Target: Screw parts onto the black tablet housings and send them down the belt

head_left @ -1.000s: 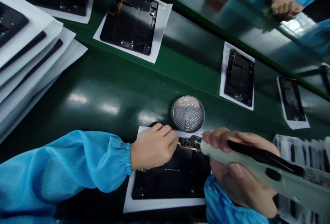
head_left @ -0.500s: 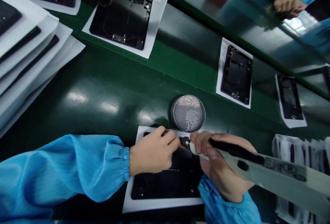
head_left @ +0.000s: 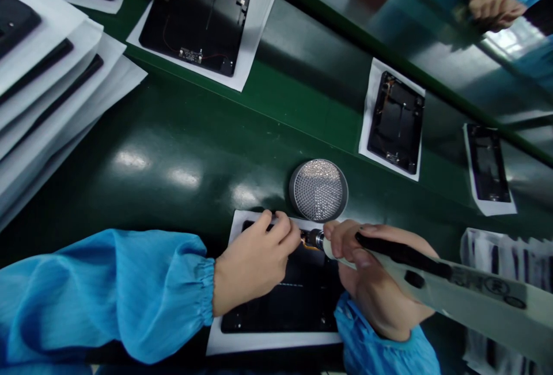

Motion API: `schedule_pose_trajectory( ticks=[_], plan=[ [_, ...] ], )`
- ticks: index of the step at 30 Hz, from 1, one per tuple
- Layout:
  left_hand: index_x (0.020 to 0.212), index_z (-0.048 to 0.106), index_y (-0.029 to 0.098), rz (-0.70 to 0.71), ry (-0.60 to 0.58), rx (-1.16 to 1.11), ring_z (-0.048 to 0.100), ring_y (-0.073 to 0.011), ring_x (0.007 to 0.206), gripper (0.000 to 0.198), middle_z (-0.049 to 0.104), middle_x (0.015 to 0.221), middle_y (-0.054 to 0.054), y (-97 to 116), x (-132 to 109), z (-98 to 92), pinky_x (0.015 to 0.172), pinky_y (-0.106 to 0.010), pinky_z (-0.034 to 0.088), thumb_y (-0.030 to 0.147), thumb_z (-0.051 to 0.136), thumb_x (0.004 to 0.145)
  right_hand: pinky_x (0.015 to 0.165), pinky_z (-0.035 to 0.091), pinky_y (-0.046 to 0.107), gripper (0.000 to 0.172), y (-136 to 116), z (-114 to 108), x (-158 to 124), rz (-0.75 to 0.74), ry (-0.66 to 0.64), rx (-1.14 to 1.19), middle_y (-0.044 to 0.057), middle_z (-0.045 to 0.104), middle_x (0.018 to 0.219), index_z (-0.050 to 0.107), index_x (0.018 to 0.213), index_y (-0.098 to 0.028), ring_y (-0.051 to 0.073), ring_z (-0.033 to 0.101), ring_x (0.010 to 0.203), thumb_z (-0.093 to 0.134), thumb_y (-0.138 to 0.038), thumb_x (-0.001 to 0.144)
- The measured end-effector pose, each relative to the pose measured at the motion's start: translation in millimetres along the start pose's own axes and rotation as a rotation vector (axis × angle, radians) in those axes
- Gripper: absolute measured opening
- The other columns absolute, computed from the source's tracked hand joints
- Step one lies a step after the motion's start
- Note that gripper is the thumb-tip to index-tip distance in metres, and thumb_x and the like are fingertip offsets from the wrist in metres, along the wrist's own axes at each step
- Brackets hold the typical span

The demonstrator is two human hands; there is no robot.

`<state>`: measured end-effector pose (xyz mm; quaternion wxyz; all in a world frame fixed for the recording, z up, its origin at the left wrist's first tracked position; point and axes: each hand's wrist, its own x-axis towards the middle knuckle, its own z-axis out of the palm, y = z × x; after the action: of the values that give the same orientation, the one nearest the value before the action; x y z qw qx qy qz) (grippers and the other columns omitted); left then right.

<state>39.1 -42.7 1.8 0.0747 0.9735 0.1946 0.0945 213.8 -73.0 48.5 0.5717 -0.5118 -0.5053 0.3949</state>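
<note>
Bench [head_left: 173, 127]: green, smooth, glossy, dotted with blurred glare.

Stack [head_left: 69, 113], far left: thin white sheets, fanned at the edges, black slabs [head_left: 17, 21] in between.

Sheet [head_left: 276, 341], front centre: white, matte, flat.

Panel [head_left: 280, 306]: on that sheet, near the bottom of the view; black, flat, sleek, corners slightly rounded. Likely slides easily on paper; brace well before pressing.

Driver [head_left: 484, 294]: long, pale, rounded body, hard-looking, with slim black lever [head_left: 401, 255] on top. Hold axis square to panel, press evenly, ease off at first resistance.

Right hand [head_left: 375, 300]: wrapped around driver, close to its front end. Probably a good spot for fine control.

Left hand [head_left: 259, 262]: apart from right, arched over the panel's top edge, fingertips bunched near the driver's working end. Pinching something or merely steadying: cannot tell. Best clear of the driver's path.

Dish [head_left: 319, 193]: round, grey-walled, honeycomb-textured floor; just beyond the panel.

Nose [head_left: 319, 239]: shiny metal collar, cylindrical; exact contact point hidden.

Ribbon [head_left: 310, 247]: orange, thin, bent, just beside nose. Probably delicate; avoid snagging.
</note>
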Motion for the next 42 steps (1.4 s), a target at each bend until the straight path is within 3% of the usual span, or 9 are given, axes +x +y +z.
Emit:
schedule_pose_trajectory(
  ticks=[7, 20, 27, 34, 42],
  plan=[
    [0.093, 0.078, 0.015, 0.008, -0.002, 0.004, 0.054, -0.035, 0.111, 0.025, 0.06, 0.127, -0.015, -2.1, -1.2, 0.1, 0.089, -0.047, 0.044, 0.027, 0.056, 0.094, 0.075, 0.055, 0.045, 0.026, -0.2, 5.0, 0.8, 0.015, 0.013, -0.02, -0.002, 0.063, 0.069, 0.068, 0.103, -0.027, 0.017, 0.059, 0.061, 0.066, -0.011, 0.083],
    [0.095, 0.078, 0.013, 0.001, 0.008, -0.005, 0.053, -0.0353, 0.112, 0.023, 0.06, 0.127, -0.016, -2.6, -2.7, 2.0, 0.089, -0.047, 0.043, 0.028, 0.06, 0.092, 0.072, 0.052, 0.044, 0.026, 7.2, 9.3, -0.3, -0.05, 0.004, 0.025, -0.001, 0.063, 0.074, 0.066, 0.103, -0.022, 0.017, 0.058, 0.061, 0.063, -0.007, 0.082],
    [0.099, 0.077, 0.01, 0.009, 0.075, -0.032, 0.056, -0.0338, 0.11, 0.027, 0.063, 0.123, -0.017, -5.2, -1.2, 3.2, 0.089, -0.045, 0.045, 0.02, 0.052, 0.094, 0.073, 0.052, 0.045, 0.031, 2.8, 6.8, -2.6, -0.009, -0.044, 0.01, -0.001, 0.063, 0.074, 0.067, 0.105, -0.024, 0.017, 0.058, 0.063, 0.06, -0.005, 0.082],
    [0.117, 0.069, 0.001, 0.06, 0.179, -0.038, 0.06, -0.0321, 0.106, 0.035, 0.065, 0.118, -0.02, -5.1, -2.4, 8.6, 0.091, -0.045, 0.045, 0.016, 0.045, 0.096, 0.071, 0.053, 0.04, 0.024, -6.1, -3.8, 24.1, -0.096, 0.148, 0.02, 0.0, 0.06, 0.075, 0.071, 0.097, -0.023, 0.018, 0.059, 0.073, 0.07, -0.012, 0.076],
    [0.121, 0.067, 0.002, 0.011, 0.162, -0.077, 0.059, -0.0316, 0.109, 0.035, 0.065, 0.122, -0.018, -5.0, -3.6, 9.2, 0.095, -0.046, 0.045, 0.022, 0.047, 0.099, 0.07, 0.053, 0.041, 0.024, 18.0, -0.7, 46.3, -0.131, 0.226, 0.03, 0.001, 0.064, 0.073, 0.07, 0.095, -0.022, 0.019, 0.061, 0.069, 0.068, -0.009, 0.075]
  ],
)
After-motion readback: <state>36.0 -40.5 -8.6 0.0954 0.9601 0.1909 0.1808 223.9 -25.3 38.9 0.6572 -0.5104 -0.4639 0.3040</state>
